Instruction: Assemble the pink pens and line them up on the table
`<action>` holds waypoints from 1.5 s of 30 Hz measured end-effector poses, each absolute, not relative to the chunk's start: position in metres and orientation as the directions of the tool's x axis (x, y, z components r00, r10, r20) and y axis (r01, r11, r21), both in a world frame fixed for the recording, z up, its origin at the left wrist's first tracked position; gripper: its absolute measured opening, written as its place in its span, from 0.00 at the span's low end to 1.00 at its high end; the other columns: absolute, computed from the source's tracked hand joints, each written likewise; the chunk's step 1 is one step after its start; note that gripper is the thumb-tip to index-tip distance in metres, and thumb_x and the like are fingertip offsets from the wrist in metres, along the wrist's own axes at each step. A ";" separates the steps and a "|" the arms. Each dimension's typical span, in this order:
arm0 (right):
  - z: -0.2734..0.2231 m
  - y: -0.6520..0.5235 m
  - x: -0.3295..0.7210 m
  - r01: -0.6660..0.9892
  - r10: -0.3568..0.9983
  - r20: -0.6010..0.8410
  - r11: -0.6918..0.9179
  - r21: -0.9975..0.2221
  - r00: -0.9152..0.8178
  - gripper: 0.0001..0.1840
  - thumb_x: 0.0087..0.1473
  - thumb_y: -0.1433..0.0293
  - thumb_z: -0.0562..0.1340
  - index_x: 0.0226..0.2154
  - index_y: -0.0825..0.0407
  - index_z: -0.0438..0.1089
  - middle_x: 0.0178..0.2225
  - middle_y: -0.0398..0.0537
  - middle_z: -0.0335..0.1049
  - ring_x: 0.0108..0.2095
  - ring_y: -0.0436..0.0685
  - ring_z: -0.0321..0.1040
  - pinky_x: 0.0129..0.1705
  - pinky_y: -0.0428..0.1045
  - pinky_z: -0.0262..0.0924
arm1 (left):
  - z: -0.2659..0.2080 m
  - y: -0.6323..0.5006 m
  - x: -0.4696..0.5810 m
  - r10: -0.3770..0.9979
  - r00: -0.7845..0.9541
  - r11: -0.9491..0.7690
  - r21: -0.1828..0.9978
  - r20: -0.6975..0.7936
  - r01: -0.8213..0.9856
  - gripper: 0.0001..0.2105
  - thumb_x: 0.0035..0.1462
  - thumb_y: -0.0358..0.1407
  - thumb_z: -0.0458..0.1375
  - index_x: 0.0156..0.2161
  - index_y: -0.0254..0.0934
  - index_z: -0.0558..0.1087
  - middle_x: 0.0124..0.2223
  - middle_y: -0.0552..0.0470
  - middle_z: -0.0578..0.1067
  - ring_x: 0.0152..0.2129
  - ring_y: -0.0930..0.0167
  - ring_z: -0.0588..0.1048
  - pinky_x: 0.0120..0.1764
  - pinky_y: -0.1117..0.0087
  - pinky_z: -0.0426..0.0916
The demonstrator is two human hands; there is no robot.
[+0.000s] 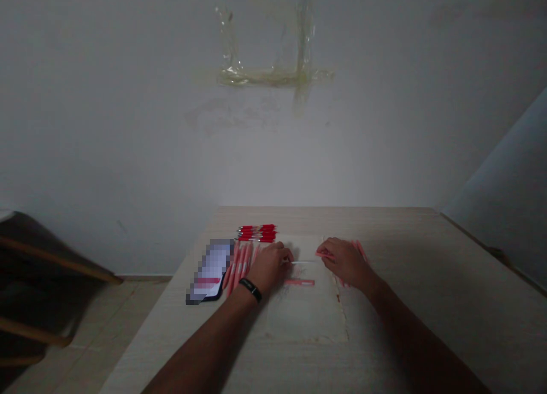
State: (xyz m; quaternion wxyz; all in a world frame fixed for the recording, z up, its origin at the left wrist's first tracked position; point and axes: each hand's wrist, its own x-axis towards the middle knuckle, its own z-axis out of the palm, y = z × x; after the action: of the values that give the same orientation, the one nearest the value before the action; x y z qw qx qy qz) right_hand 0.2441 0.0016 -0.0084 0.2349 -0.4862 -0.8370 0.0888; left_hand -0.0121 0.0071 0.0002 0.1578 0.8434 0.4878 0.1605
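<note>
My left hand (272,264), with a black band on its wrist, is closed in a pinch on one end of a thin white rod (305,262) that looks like a pen refill. My right hand (343,261) pinches a small pink pen part (325,255) close to the rod's other end; whether the two touch is unclear. Below the rod, a pink pen barrel (301,282) lies on a pale sheet (307,320). More pink pieces (359,248) are partly hidden behind and under my right hand. Several pink barrels (241,263) lie side by side left of my left hand.
A row of red pens (257,233) lies toward the back of the wooden table (405,228). A phone (211,271), its screen blurred out, rests at the left edge. The wall (363,126) stands behind the table. Dark furniture with wooden bars (60,257) is at far left.
</note>
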 end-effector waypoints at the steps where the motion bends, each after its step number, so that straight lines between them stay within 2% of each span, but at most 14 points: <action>1: -0.009 0.001 0.244 0.766 0.853 0.307 0.517 -0.382 -0.423 0.11 0.51 0.79 0.59 0.36 0.51 0.72 0.34 0.45 0.72 0.36 0.54 0.66 0.40 0.48 0.55 | 0.000 0.007 -0.011 0.862 0.494 -0.491 0.426 0.112 0.760 0.08 0.55 0.28 0.58 0.37 0.39 0.78 0.38 0.50 0.74 0.36 0.69 0.72 0.37 0.72 0.62; 13: -0.006 -0.001 0.243 0.749 0.846 0.295 0.531 -0.396 -0.443 0.11 0.51 0.79 0.60 0.36 0.51 0.72 0.34 0.45 0.72 0.37 0.54 0.66 0.39 0.47 0.55 | -0.012 0.007 -0.009 0.808 0.582 -0.558 0.441 0.095 0.703 0.07 0.55 0.29 0.58 0.36 0.39 0.78 0.38 0.50 0.74 0.33 0.71 0.72 0.36 0.74 0.63; 20: -0.006 -0.001 0.242 0.747 0.844 0.286 0.536 -0.393 -0.454 0.11 0.51 0.78 0.60 0.37 0.51 0.73 0.34 0.45 0.72 0.37 0.54 0.66 0.40 0.48 0.55 | -0.013 0.008 -0.009 0.803 0.591 -0.559 0.437 0.073 0.705 0.08 0.55 0.29 0.57 0.36 0.40 0.79 0.38 0.50 0.75 0.33 0.71 0.73 0.36 0.74 0.64; 33: -0.001 -0.007 0.235 0.687 0.796 0.330 0.604 -0.404 -0.507 0.10 0.54 0.79 0.60 0.36 0.50 0.72 0.36 0.45 0.71 0.40 0.55 0.66 0.45 0.50 0.56 | -0.007 0.004 -0.007 0.828 0.548 -0.529 0.494 0.121 0.690 0.09 0.55 0.29 0.57 0.37 0.39 0.78 0.37 0.50 0.76 0.32 0.71 0.73 0.36 0.74 0.63; 38: 0.002 -0.014 0.224 0.625 0.747 0.386 0.664 -0.410 -0.541 0.12 0.56 0.80 0.60 0.39 0.49 0.72 0.39 0.46 0.69 0.43 0.56 0.64 0.47 0.52 0.56 | -0.008 0.001 -0.001 0.843 0.525 -0.483 0.596 0.118 0.642 0.08 0.57 0.34 0.57 0.40 0.38 0.78 0.37 0.50 0.77 0.32 0.71 0.72 0.34 0.74 0.62; 45: 0.002 -0.018 0.214 0.642 0.726 0.417 0.684 -0.347 -0.547 0.09 0.58 0.78 0.61 0.39 0.49 0.73 0.39 0.48 0.67 0.44 0.58 0.62 0.46 0.53 0.56 | -0.008 -0.001 0.008 0.846 0.530 -0.410 0.705 0.057 0.578 0.09 0.57 0.37 0.58 0.33 0.33 0.76 0.30 0.53 0.75 0.27 0.73 0.69 0.30 0.75 0.59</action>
State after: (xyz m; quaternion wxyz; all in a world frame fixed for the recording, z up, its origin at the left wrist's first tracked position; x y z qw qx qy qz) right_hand 0.2138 -0.0183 0.0024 0.2720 -0.3902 -0.8763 0.0767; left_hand 0.0081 -0.0008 -0.0077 0.3214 0.8136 0.4376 0.2081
